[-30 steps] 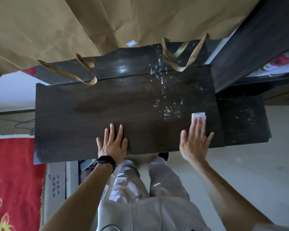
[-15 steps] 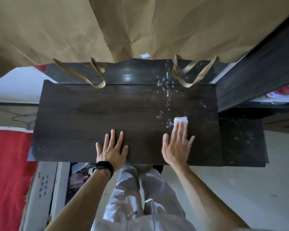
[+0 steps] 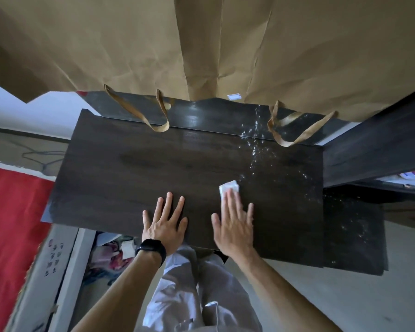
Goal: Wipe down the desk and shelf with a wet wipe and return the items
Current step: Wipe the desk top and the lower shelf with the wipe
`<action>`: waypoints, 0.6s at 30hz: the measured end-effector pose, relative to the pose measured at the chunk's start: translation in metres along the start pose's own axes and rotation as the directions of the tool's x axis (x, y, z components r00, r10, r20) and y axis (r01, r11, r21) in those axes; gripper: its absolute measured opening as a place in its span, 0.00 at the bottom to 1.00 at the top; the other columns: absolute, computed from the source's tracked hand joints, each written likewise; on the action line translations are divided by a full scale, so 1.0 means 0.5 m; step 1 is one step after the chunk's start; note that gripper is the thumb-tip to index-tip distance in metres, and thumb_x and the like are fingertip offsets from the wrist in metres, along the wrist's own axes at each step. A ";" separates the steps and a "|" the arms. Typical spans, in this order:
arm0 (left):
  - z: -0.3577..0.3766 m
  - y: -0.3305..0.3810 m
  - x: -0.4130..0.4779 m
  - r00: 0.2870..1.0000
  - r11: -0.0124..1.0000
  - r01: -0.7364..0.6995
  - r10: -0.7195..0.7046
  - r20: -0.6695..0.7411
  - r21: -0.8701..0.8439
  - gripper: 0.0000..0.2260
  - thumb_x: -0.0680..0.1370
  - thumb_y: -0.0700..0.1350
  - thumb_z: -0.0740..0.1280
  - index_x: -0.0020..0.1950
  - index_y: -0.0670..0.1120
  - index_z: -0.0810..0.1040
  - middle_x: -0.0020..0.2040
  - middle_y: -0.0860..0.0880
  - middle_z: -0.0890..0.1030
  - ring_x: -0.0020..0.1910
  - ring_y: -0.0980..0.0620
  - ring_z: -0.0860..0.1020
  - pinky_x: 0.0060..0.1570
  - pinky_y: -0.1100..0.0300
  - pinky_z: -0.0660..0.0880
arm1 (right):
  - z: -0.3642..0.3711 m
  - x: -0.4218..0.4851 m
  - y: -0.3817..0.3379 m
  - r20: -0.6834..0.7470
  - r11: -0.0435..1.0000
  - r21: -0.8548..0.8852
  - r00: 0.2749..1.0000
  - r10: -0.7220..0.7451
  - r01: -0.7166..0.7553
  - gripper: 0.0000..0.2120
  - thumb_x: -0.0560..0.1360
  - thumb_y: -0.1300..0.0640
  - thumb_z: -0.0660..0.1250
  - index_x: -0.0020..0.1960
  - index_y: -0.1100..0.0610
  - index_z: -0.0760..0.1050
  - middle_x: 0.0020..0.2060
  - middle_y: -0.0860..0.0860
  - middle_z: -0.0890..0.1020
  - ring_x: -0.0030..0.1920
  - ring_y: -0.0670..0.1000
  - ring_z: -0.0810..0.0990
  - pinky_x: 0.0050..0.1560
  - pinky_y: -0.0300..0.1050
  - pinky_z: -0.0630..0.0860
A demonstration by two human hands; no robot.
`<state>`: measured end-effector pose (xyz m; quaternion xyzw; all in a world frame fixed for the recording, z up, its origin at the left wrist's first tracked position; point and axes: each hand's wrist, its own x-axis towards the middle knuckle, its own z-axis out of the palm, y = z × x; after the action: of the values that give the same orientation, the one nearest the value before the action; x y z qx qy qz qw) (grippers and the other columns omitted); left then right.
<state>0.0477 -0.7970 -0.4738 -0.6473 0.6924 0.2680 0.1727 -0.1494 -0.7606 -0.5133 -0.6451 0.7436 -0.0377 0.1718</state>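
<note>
Dark wood desk [image 3: 134, 178], viewed from above the person standing at its near edge. Left hand [image 3: 164, 224] lies flat on the desk top near the front edge, fingers [image 3: 168, 202] spread wide, holding nothing; black watch [image 3: 151, 249] on that wrist. Right hand [image 3: 235, 226] just beside it, also flat, fingers together and extended, pressing a folded white wet wipe [image 3: 229, 186] against the surface. The wipe's far end shows beyond the fingertips. Water droplets [image 3: 256, 144] glint in a scattered trail on the desk, beyond and to the right of the wipe, running toward the back edge. A lower dark shelf [image 3: 355, 226] adjoins the desk on the right, also speckled with droplets. Large brown paper bag [image 3: 201, 44] fills the top of the scene, its two handles [image 3: 139, 113] drooping onto the desk's back edge. Red cloth [image 3: 10, 224] at left. Grey trousers [image 3: 197, 295] below.
</note>
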 end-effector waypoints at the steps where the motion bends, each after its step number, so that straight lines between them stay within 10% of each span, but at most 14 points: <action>1: -0.001 0.000 0.000 1.000 1.000 0.004 -0.004 0.002 -0.005 0.26 0.82 0.61 0.44 0.78 0.63 0.37 0.79 0.55 0.35 0.79 0.51 0.37 0.75 0.38 0.41 | 0.015 -0.010 -0.034 0.050 0.989 -0.007 0.988 -0.148 0.149 0.31 0.83 0.42 0.45 0.81 0.56 0.42 0.81 0.49 0.43 0.80 0.49 0.39 0.77 0.64 0.46; 4: -0.002 0.001 0.001 1.000 1.000 0.014 -0.014 -0.005 -0.016 0.26 0.82 0.61 0.44 0.78 0.64 0.37 0.80 0.56 0.36 0.79 0.51 0.38 0.75 0.39 0.41 | 0.009 0.045 -0.023 0.042 0.962 -0.025 0.962 -0.269 0.270 0.31 0.83 0.43 0.49 0.81 0.54 0.47 0.81 0.48 0.47 0.80 0.47 0.43 0.76 0.66 0.52; 11: -0.001 0.003 -0.002 0.999 0.999 0.000 -0.001 -0.042 -0.042 0.27 0.82 0.62 0.46 0.78 0.63 0.39 0.80 0.55 0.38 0.79 0.50 0.39 0.75 0.39 0.43 | -0.061 0.134 0.134 -0.104 0.940 0.009 0.934 0.341 -0.342 0.32 0.82 0.42 0.42 0.81 0.58 0.45 0.81 0.53 0.49 0.80 0.52 0.46 0.75 0.71 0.50; 16: 0.014 -0.001 -0.002 0.995 0.999 -0.015 0.011 -0.104 -0.044 0.27 0.82 0.61 0.47 0.79 0.63 0.40 0.80 0.54 0.39 0.79 0.50 0.40 0.75 0.39 0.44 | -0.006 0.105 -0.012 0.099 0.952 -0.083 0.953 -0.286 0.294 0.32 0.83 0.43 0.45 0.81 0.56 0.41 0.80 0.50 0.42 0.80 0.48 0.39 0.77 0.66 0.45; 18: 0.015 -0.003 0.000 0.994 0.999 -0.020 0.016 -0.109 -0.028 0.27 0.82 0.61 0.47 0.79 0.63 0.41 0.81 0.54 0.40 0.80 0.49 0.41 0.75 0.41 0.46 | -0.025 0.149 0.037 0.077 0.970 -0.106 0.975 -0.211 0.218 0.31 0.83 0.42 0.44 0.81 0.54 0.42 0.81 0.48 0.43 0.80 0.47 0.39 0.77 0.66 0.45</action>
<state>0.0486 -0.7927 -0.4802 -0.6571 0.7026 0.2438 0.1227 -0.1786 -0.8319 -0.5221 -0.7312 0.6645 0.0072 0.1539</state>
